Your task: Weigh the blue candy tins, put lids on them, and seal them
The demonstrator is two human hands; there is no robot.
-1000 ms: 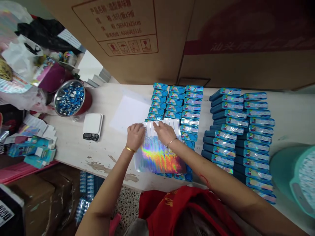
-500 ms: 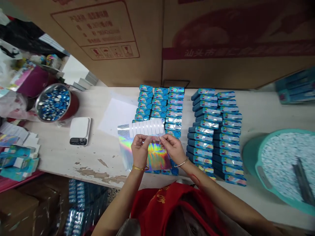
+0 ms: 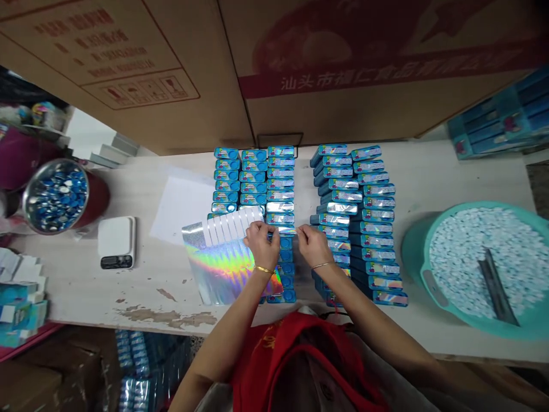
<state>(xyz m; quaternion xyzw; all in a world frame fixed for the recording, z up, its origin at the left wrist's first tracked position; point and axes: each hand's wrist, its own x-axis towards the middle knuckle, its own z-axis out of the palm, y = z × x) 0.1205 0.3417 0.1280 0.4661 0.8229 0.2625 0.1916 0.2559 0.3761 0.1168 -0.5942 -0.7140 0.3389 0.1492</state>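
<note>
Okay, so here's the setup on this bench: both hands are working right in the middle of a long, chipped white tabletop (image 3: pixel 141 297). The left hand (image 3: pixel 261 245) and right hand (image 3: pixel 314 246) are close together, each pinched nearly shut between thumb and fingers on opposite ends of a thin shiny strip (image 3: pixel 286 230). It's stretched across the gap between them (too narrow to make out much more than the shine). The left hand also sits over the right edge of a rainbow holographic sheet (image 3: pixel 218 274), which lies flat on the table, with a row of white tabs (image 3: pixel 231 226) along its far edge.

That sheet overlaps the near end of the left block of blue tins (image 3: pixel 253 183), all laid out in tidy columns. A second block of blue tins (image 3: pixel 354 197) sits just right of the hands, fanned out and overlapping. Left of the sheet there's a plain white paper sheet (image 3: pixel 180 209), then a white digital scale (image 3: pixel 116 243), then a steel bowl of blue pieces (image 3: pixel 55 196). Over on the right is a teal basin (image 3: pixel 412 269) full of white granules, with a dark metal strip (image 3: pixel 495 286) stuck in them. Big printed cartons (image 3: pixel 128 57) line the far edge, and shrink-wrapped blue packs (image 3: pixel 132 372) are on the floor on the near side.
</note>
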